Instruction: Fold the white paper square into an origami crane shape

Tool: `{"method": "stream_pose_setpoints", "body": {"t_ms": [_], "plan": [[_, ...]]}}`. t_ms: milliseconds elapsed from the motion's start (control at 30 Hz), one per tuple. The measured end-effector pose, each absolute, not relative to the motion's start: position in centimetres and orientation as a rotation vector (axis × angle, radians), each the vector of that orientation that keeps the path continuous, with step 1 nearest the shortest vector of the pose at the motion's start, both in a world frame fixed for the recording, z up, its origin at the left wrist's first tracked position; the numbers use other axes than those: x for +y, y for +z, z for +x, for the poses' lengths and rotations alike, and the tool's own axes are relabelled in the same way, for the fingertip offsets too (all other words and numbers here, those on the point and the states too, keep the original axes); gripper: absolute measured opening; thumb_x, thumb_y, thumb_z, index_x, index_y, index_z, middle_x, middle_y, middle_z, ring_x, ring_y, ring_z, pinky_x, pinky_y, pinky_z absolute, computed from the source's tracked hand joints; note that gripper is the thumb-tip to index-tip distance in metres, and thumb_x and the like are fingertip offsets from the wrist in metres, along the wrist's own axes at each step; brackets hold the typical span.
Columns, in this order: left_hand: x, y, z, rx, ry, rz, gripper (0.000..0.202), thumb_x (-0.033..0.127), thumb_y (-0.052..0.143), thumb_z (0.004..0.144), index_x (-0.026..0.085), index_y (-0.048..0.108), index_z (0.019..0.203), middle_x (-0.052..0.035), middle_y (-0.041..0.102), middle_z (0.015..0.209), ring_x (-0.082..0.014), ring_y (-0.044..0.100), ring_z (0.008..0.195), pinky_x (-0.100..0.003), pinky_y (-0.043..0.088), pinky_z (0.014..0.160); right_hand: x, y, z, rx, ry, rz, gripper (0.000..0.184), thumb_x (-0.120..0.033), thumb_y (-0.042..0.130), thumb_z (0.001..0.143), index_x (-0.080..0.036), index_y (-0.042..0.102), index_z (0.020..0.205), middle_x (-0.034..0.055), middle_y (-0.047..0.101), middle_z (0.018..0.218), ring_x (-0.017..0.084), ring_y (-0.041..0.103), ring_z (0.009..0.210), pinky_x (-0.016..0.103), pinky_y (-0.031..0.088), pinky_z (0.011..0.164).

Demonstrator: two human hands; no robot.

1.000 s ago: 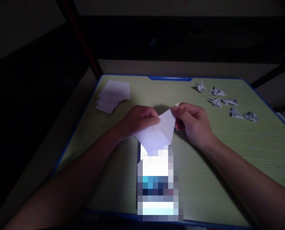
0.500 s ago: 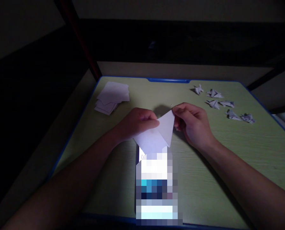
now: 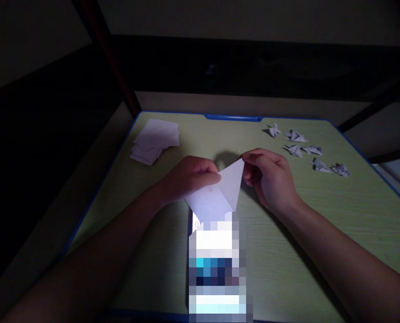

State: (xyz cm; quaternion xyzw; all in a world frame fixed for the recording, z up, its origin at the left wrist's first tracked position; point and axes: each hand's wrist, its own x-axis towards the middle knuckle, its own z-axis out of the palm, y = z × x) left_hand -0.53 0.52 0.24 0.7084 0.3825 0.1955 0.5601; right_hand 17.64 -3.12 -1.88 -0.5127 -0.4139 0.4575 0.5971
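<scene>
Head view: both hands are raised over the middle of a pale green, wood-grained tabletop (image 3: 321, 242), working on one white sheet of paper (image 3: 228, 188). The left hand (image 3: 195, 177) clamps the sheet's left part, its thumb lying flat on the upper face and its index finger bent above the thumb; the other fingers are mostly hidden. The right hand (image 3: 270, 175) pinches the sheet's far right corner between thumb and index finger, with the remaining fingers curled below. Between the hands a fold line slants across the paper, marking off a greyer, triangular section on the right from a brighter section on the left.

The sheet's near edge overlaps the top of a lit smartphone (image 3: 216, 269) that lies lengthwise toward the person; most of its screen is pixelated, with a digit 0 readable at the upper left. At the far left of the tabletop sits a loose, uneven stack of white paper (image 3: 157, 134). At the far right, beyond the right hand, six small folded paper figures (image 3: 294, 150) lie in a loose group. A blue border edges the tabletop, with a blue grip (image 3: 233, 118) set into its far side. The surroundings are dark.
</scene>
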Motion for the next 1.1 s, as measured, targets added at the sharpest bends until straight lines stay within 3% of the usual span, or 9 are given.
{"method": "stream_pose_setpoints", "body": {"t_ms": [200,367,600,700,867,1100], "plan": [[0.58,0.11,-0.56,0.919,0.478,1.682,0.018,0.028,0.057,0.073,0.015,0.057,0.061,0.0046,0.052,0.051,-0.0072,0.048,0.047,-0.019,0.030,0.045,-3.33,-2.01,17.48,-1.054,1.058,-1.190,0.019,-0.030,0.058,0.081,-0.019,0.062,0.066,-0.0054,0.048,0.042,0.007,0.039,0.035,0.021,0.027,0.034],[0.47,0.22,-0.39,0.936,0.499,1.687,0.018,0.029,0.057,0.074,0.015,0.057,0.062,0.0050,0.050,0.049,-0.0069,0.047,0.046,-0.019,0.029,0.044,-3.50,-2.31,17.35,-1.135,1.045,-1.186,0.026,-0.025,0.062,0.079,-0.018,0.057,0.054,-0.0057,0.047,0.041,0.006,0.039,0.037,0.020,0.028,0.036],[0.57,0.00,-0.41,0.928,0.494,1.689,0.019,0.030,0.058,0.074,0.014,0.058,0.064,0.0044,0.053,0.051,-0.0075,0.048,0.047,-0.018,0.030,0.044,-3.27,-2.43,17.71,-1.065,1.081,-1.159,0.022,-0.023,0.056,0.079,-0.019,0.057,0.057,-0.0052,0.048,0.042,0.007,0.040,0.036,0.021,0.027,0.035],[0.65,-0.19,-0.48,0.929,0.509,1.662,0.019,0.031,0.058,0.075,0.015,0.058,0.066,0.0050,0.052,0.052,-0.0072,0.049,0.047,-0.018,0.031,0.044,-3.41,-2.21,17.59,-1.093,1.106,-1.160,0.023,-0.026,0.055,0.081,-0.018,0.058,0.060,-0.0055,0.049,0.043,0.007,0.039,0.036,0.021,0.027,0.035],[0.66,-0.21,-0.46,0.938,0.518,1.667,0.019,0.032,0.058,0.076,0.014,0.058,0.067,0.0044,0.054,0.053,-0.0075,0.051,0.048,-0.017,0.032,0.045,-3.64,-1.91,17.29,-1.234,1.099,-1.205,0.036,-0.031,0.062,0.082,-0.017,0.051,0.050,-0.0055,0.047,0.042,0.005,0.039,0.038,0.021,0.026,0.038],[0.73,-0.27,-0.50,0.957,0.561,1.551,0.020,0.033,0.060,0.076,0.014,0.057,0.068,0.0052,0.053,0.053,-0.0067,0.049,0.046,-0.016,0.032,0.041,-3.51,-2.21,17.60,-1.185,1.137,-1.153,0.038,-0.040,0.062,0.085,-0.018,0.053,0.055,-0.0057,0.049,0.045,0.005,0.039,0.039,0.021,0.027,0.039]]}}
